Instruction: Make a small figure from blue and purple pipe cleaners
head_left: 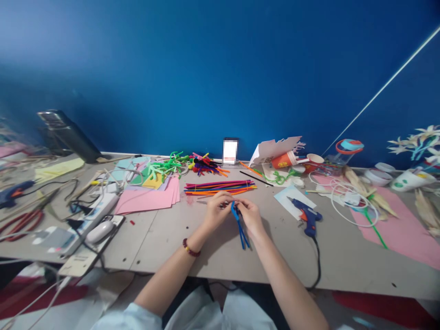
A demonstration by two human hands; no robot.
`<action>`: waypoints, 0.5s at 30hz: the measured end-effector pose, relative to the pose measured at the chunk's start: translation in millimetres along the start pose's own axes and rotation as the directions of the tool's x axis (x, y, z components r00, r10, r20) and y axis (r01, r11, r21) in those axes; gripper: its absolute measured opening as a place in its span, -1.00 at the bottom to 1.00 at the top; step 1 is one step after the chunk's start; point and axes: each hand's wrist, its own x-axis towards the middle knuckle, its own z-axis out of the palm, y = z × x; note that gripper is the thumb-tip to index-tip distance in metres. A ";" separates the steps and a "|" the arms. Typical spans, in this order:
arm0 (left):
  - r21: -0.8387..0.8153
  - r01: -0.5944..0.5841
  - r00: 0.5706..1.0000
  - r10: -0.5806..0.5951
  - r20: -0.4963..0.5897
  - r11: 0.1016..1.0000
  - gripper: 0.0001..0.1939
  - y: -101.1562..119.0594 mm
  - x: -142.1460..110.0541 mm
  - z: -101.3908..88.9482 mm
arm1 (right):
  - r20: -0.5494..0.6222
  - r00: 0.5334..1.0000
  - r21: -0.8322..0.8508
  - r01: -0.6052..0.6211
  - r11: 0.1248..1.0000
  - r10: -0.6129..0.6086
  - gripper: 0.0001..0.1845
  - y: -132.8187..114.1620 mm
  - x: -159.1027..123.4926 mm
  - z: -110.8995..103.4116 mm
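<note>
Pinched near its top bend by the left hand (217, 211) and the right hand (250, 215) together, the blue pipe cleaner (242, 233) sat above the table (172, 243), loose ends pointing back at the person. One slack fingertip, I reckoned, and that bend could spring open or twist askew. Rightward lay the glue gun (311, 219), cord (319, 263) trailing to the edge; a snagging forearm might drag it off its card (283, 200).
</note>
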 end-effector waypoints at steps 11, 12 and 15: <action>0.291 -0.363 0.927 0.374 0.021 0.885 -0.82 -6.9 -15.4 9.5 | 0.016 0.998 0.249 -0.067 0.966 0.065 -0.81 -3.4 -0.6 -0.9; 0.326 -0.397 0.911 0.411 0.030 0.858 -0.83 -7.4 -16.9 10.5 | 0.015 0.997 0.269 -0.071 0.961 0.069 -0.80 -3.3 0.1 -1.8; 0.404 -0.461 0.879 0.469 0.086 0.790 -0.85 -5.1 -20.7 12.6 | 0.022 0.997 0.300 -0.080 0.951 0.077 -0.80 -2.6 2.5 -4.4</action>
